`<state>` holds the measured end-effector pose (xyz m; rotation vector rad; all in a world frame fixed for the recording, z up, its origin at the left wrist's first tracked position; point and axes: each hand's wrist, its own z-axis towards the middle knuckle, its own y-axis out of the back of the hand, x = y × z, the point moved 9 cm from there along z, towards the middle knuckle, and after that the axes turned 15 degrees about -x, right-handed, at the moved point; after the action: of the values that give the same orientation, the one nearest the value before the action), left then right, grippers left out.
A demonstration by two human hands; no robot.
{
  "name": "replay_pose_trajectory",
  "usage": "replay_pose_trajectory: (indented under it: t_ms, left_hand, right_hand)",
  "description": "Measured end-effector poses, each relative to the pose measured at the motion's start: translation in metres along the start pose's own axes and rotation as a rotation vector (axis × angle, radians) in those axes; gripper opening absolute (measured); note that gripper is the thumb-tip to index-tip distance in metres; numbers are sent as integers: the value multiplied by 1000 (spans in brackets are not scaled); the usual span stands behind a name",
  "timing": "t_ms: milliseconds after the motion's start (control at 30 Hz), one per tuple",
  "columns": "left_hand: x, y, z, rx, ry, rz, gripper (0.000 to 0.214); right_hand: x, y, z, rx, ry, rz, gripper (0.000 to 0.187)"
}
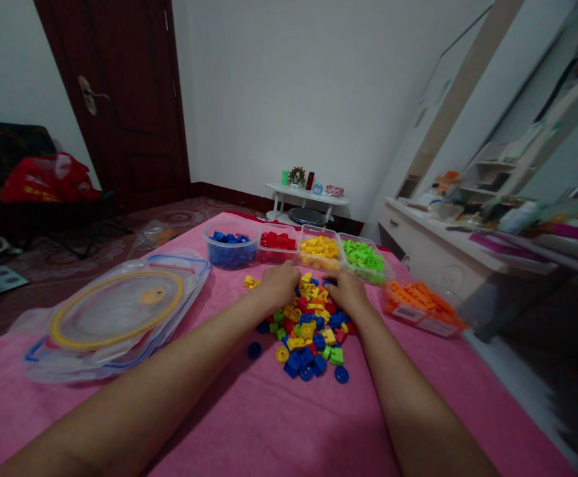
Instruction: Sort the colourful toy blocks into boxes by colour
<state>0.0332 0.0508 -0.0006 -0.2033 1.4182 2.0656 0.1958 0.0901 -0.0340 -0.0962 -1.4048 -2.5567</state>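
Note:
A mixed heap of toy building bricks (313, 315) in yellow, blue, red and green lies on the pink cloth (269, 417). At the heap's far left side, my left hand (282, 286) reaches in with curled fingers; its fingertips and anything in them are hidden. My right hand (347, 289) is at the far right side, fingers bent inward, with a blue brick (328, 282) between its thumb and fingers. Near the heap's front edge lie blue bricks (293, 363), a blue wheel (341, 374) and a yellow wheel (282, 354).
Behind the heap stand clear tubs of blue bricks (232, 248), red bricks (276, 241), yellow bricks (319, 248) and green bricks (363, 258). A tub of orange bricks (423, 305) sits at right. Stacked clear lids (120, 311) lie at left.

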Motion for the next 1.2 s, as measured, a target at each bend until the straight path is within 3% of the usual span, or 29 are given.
replay_pose_trajectory:
  t_ms: [100, 233, 400, 467, 600, 733, 800, 900, 1033, 1200]
  left_hand:
    - [5, 2, -1, -42, 7, -49, 11]
    - [13, 3, 8, -100, 41, -149, 3]
    - [31, -15, 13, 40, 399, -711, 13]
    - [37, -17, 11, 50, 477, -791, 12]
    - [38, -9, 14, 25, 337, -657, 11]
    - [26, -11, 11, 102, 108, -355, 11]
    - [23, -8, 8, 58, 58, -224, 16]
    - [22, 1, 5, -39, 65, -155, 14]
    - [26, 2, 5, -60, 98, -142, 10]
    - [27, -1, 11, -46, 248, -480, 7]
  right_hand:
    - [2, 13, 0, -101, -18, 8, 27]
    - [20, 24, 2, -227, 52, 175, 28]
    - [31, -5, 4, -49, 47, 263, 31]
    - [29, -17, 4, 24, 19, 267, 33]
    - [25, -25, 5, 66, -13, 296, 36]
    - [22, -24, 6, 59, -28, 289, 35]
    - [19, -23, 6, 57, -39, 267, 35]
    - [16, -20, 5, 42, -53, 221, 33]
    - [11, -17, 6, 30, -72, 199, 30]
    - [11, -20, 8, 46, -71, 236, 27]
